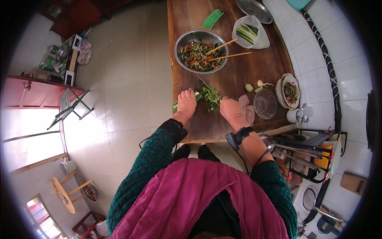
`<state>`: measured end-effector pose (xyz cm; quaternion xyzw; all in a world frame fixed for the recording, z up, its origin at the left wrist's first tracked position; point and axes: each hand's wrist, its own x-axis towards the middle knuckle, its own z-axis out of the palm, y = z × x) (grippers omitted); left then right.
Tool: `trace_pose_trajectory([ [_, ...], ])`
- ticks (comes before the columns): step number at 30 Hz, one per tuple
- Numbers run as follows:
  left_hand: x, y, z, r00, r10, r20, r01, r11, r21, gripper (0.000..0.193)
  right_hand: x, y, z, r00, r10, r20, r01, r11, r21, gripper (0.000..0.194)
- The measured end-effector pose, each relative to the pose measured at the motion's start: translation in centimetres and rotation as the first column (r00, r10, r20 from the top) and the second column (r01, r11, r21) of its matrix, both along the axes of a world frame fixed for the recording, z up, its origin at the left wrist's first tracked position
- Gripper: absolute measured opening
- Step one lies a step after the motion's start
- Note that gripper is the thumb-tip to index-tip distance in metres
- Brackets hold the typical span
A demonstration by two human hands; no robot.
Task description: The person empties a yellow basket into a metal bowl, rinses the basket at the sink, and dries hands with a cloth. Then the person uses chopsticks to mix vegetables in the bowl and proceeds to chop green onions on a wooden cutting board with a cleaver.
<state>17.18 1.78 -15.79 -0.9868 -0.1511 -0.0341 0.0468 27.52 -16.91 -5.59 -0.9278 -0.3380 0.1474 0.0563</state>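
My left hand [187,103] presses on green onion stalks [176,106] at the left edge of the wooden table. In my right hand [231,110] is the handle of a knife [208,85], whose blade slants up and left across a pile of chopped greens [211,98]. Just beyond the knife tip stands a steel bowl [176,56] of chopped greens with red shreds, two wooden chopsticks [229,56] resting in it. A pinkish cloth [248,111] lies beside my right hand.
Along the wooden table [206,131] are a glass bowl [265,104], stacked plates [280,92], a bag of green onions [262,38], a green brush [213,19] and a metal lid [259,12]. A utensil rack [307,152] stands at the right. A folding stool [68,104] is at the left.
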Motion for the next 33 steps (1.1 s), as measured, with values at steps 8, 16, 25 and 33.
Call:
trace_pose_trajectory([
  [8,3.9,-1.2,0.4,0.963,0.221,0.155,-0.17,0.942,-0.29,0.06,-2.3,-0.3,-3.3,0.985,-0.123,-0.119,0.121,0.992,-0.026,0.026],
  [16,2.7,-4.2,2.4,0.977,0.167,0.13,-0.093,0.892,-0.443,0.082,-4.4,-0.5,-3.8,0.952,-0.195,-0.236,0.226,0.968,0.113,0.036],
  [25,2.8,-4.7,1.1,0.946,0.201,0.254,-0.075,0.898,-0.433,0.075,-2.4,-0.2,0.3,0.998,-0.069,-0.008,0.07,0.991,0.114,0.03],
  [33,2.5,-4.4,-0.6,0.868,0.24,0.435,0.008,0.868,-0.496,0.053,-1.3,1.5,1.3,0.99,0.136,0.042,-0.136,0.991,-0.003,0.017],
])
